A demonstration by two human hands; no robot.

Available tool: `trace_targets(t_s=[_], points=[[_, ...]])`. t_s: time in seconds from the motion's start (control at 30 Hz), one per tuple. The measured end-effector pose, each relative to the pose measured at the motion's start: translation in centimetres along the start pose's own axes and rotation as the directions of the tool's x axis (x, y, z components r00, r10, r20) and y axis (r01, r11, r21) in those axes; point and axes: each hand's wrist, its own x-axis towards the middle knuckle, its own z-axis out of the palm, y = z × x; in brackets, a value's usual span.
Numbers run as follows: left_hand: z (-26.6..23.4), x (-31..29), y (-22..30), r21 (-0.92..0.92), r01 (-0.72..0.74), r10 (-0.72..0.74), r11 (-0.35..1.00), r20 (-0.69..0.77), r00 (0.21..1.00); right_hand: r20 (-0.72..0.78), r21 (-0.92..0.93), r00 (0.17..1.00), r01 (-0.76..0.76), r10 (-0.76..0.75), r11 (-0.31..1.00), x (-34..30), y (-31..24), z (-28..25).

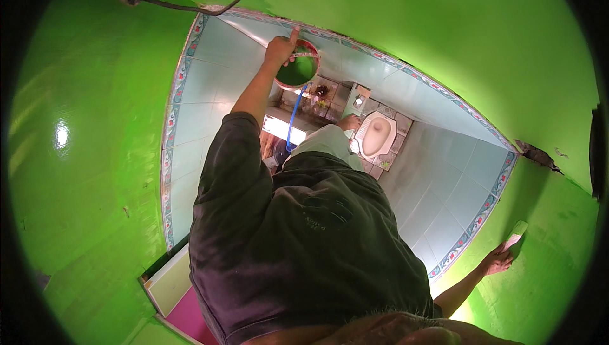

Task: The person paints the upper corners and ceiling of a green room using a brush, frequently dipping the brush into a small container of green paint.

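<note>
My left hand [281,49] reaches forward to the tiled wall and grips a bucket of green paint [296,84] at its reddish rim or handle. One finger stretches out against the patterned border of the tiles. A pale strip lies across the bucket's mouth by my fingers; I cannot tell what it is. Out to the right, my right hand [497,260] is closed round the handle of a paintbrush [517,233]. The brush's green-coated bristles lie against the green wall [552,243].
Far below are a squat toilet [377,134], a blue hose [294,120] and my bare foot [349,122]. Light-blue tiles [438,174] line the lower walls. A bent dark metal rod [184,7] juts out at upper left. A dark hole [538,155] breaks the right wall's corner.
</note>
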Motion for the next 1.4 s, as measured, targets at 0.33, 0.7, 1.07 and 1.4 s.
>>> trace_targets(t_s=[0.33, 0.7, 1.07, 1.4], points=[[1.2, 3.8, -1.1, -0.103, -0.017, 0.013, 0.995, -0.038, 0.999, -0.044, 0.007, 0.999, 0.024, -0.024, 1.000, 0.6, 0.2, 0.8], [1.0, 4.2, 0.2, -0.109, -0.040, 0.039, 0.993, -0.009, 0.999, -0.102, 0.028, 0.994, 0.042, -0.039, 0.999, 0.1, -0.4, -0.2], [1.2, 5.2, -0.5, -0.209, 0.005, 0.009, 0.978, 0.068, 0.998, -0.135, 0.016, 0.990, 0.031, -0.029, 0.999, 0.1, -0.1, 0.7], [1.0, 5.4, -1.0, -0.205, -0.034, 0.049, 0.978, 0.066, 0.997, -0.096, 0.072, 0.995, 0.010, -0.003, 0.997, 0.6, -0.7, -0.3]])
